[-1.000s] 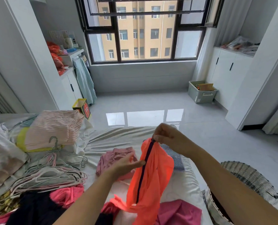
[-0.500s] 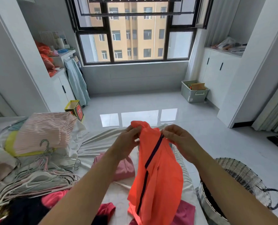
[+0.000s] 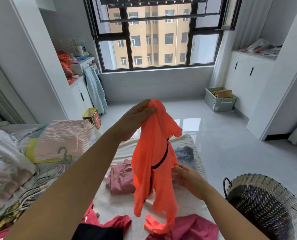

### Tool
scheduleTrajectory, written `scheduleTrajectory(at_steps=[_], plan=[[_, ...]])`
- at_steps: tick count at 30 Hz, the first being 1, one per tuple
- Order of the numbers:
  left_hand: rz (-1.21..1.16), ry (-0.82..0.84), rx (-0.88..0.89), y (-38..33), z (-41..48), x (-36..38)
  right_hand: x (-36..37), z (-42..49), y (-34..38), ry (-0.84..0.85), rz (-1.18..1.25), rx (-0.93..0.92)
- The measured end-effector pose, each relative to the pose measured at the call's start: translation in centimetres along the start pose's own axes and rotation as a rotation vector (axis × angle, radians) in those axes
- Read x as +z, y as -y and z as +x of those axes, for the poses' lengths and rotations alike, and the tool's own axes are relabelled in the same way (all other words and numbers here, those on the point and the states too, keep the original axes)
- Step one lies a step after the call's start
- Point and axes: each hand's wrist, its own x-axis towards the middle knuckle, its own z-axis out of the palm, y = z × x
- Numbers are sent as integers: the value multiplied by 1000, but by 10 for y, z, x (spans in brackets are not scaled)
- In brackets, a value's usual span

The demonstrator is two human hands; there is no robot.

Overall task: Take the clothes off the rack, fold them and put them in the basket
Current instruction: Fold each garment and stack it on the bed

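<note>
Hanging from the left hand, the orange garment with a dark zip line is dangling above the bed; the left fingers are bunching and gripping its top edge. The right hand is reaching in at the garment's right edge, lower down, with fingertips at the fabric; whether they are pinching it or only touching cannot be told.

Landmark: orange garment.
- Directly behind its lower half, a crumpled pink garment is lying on the bed.
- Behind its right edge, a blue patterned cloth is lying on the bed.
- Below its hem, dark red clothes are spreading across the near end of the bed.
- To its lower right, the woven basket is standing on the floor beside the bed, dark inside.
- To its left, a folded pink striped stack is resting on the bed, with a heap of wire hangers nearer the camera.
</note>
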Motion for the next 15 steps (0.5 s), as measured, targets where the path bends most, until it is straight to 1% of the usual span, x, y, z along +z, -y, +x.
scheduleTrajectory(at_steps=[1,4,5,7,10,12,15], plan=[[-15,-23,-9,2,-3,-5,3,3,2,2,3,2],[-79,-70,-40,6,-13,-16,13,14,13,-107,-41,-43],[-107,-82,-50,6,-15,-17,16,18,15,-110,-60,-61],[-175,-93,-58,0,-19,-18,24,23,20,-36,-126,-72],[-229,-116,-57,-9,-22,-25,41,27,28,138,-203,-33],[-232,-160,-56,-12,-29,-37,44,28,30,170,-167,-20],[-242,-277,-43,-3,-38,-73,29,23,43,159,54,-46]])
